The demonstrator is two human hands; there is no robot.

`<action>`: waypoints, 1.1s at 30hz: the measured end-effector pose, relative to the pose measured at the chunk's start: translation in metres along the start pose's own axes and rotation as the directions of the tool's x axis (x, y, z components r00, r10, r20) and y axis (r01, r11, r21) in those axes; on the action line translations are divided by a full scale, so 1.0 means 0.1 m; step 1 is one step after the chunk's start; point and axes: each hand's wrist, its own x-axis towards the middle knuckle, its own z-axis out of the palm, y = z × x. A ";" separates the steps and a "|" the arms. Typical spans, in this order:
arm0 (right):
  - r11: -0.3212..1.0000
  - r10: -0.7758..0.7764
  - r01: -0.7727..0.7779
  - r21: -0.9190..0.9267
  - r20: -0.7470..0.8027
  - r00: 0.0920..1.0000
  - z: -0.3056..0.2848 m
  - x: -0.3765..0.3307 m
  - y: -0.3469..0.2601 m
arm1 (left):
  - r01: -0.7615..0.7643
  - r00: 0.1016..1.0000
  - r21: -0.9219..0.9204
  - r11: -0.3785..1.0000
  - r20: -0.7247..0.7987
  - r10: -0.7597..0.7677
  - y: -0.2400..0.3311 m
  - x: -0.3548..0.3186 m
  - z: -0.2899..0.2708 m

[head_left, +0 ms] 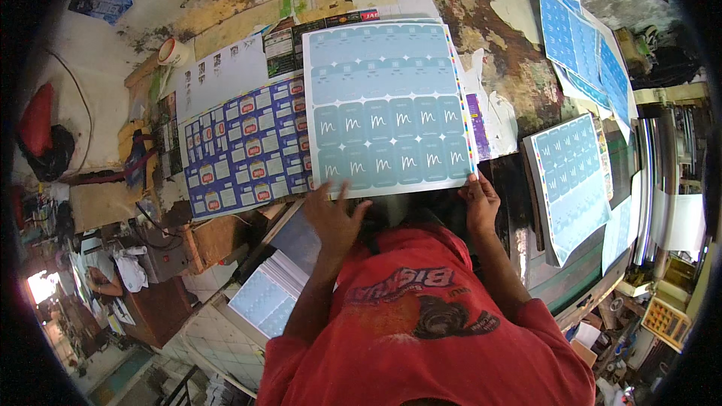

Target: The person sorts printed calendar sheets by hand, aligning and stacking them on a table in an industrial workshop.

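A large printed sheet in pale blue, bearing rows of rounded tag shapes, lies in front of me; whether others lie under it I cannot tell. At its lower right corner, my right hand pinches the edge between thumb and fingers. My left hand is beside the lower left corner, slightly blurred, with fingers spread and the thumb apart. Its fingertips overlap the sheet's near edge; whether they touch it is unclear. Under the left side of the pale sheet, a purple printed sheet with repeated labels is partly covered.
To the right, a stack of similar blue sheets lies tilted, with more blue sheets beyond it. Another pile of sheets sits low on my left. A small pot stands at the far left. Another person's arm shows at far left.
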 end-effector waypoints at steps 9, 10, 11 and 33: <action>0.228 -0.674 0.567 -0.791 0.292 0.678 0.18 -0.14 -0.42 | -0.466 0.878 -0.123 0.876 0.056 0.475 0.07 0.38 0.17; 0.168 -0.626 0.635 -0.754 0.416 0.660 0.36 -0.29 -0.62 | -0.471 0.877 -0.125 0.873 0.038 0.478 0.09 0.47 0.09; -0.026 -0.579 0.683 -0.730 0.568 0.585 0.46 -0.37 -0.68 | -0.483 0.872 -0.104 0.870 0.034 0.488 0.13 0.56 0.04; -0.074 -0.228 0.752 -0.655 0.745 0.627 1.09 0.15 -0.56 | 0.004 0.928 -0.075 0.997 0.371 0.024 0.26 0.84 0.30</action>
